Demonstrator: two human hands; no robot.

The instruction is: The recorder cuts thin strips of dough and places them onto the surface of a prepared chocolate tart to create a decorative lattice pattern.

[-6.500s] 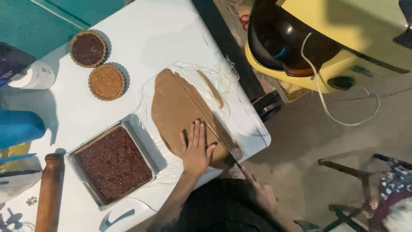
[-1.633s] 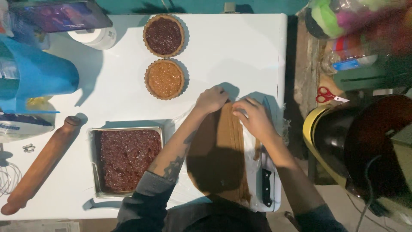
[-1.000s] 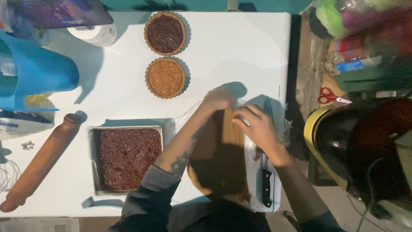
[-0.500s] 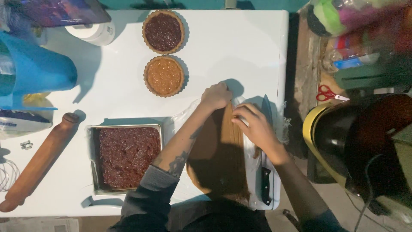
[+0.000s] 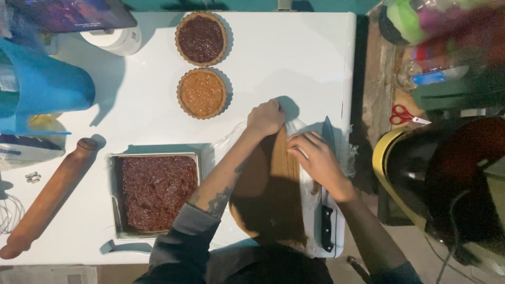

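Note:
A flat sheet of brown rolled dough [image 5: 265, 202] lies on clear plastic film near the table's front edge. My left hand [image 5: 264, 118] rests closed on the far end of the dough. My right hand [image 5: 312, 158] pinches a narrow cut strip of dough [image 5: 292, 160] along the sheet's right side. A black-handled knife [image 5: 326, 210] lies on the film just right of the dough, under my right wrist.
A square metal tray of dark filling [image 5: 153, 192] sits left of the dough. Two filled round tarts [image 5: 201, 92] [image 5: 201, 38] stand behind. A wooden rolling pin [image 5: 48, 196] lies at the left, beside a blue jug [image 5: 42, 89]. Red scissors [image 5: 407, 115] and a yellow mixer [image 5: 442, 184] stand off the table's right.
Over the last seconds both hands have stayed at the dough's far end; my right hand shifted slightly along the cut strip. The knife, earlier in use, lies on the film.

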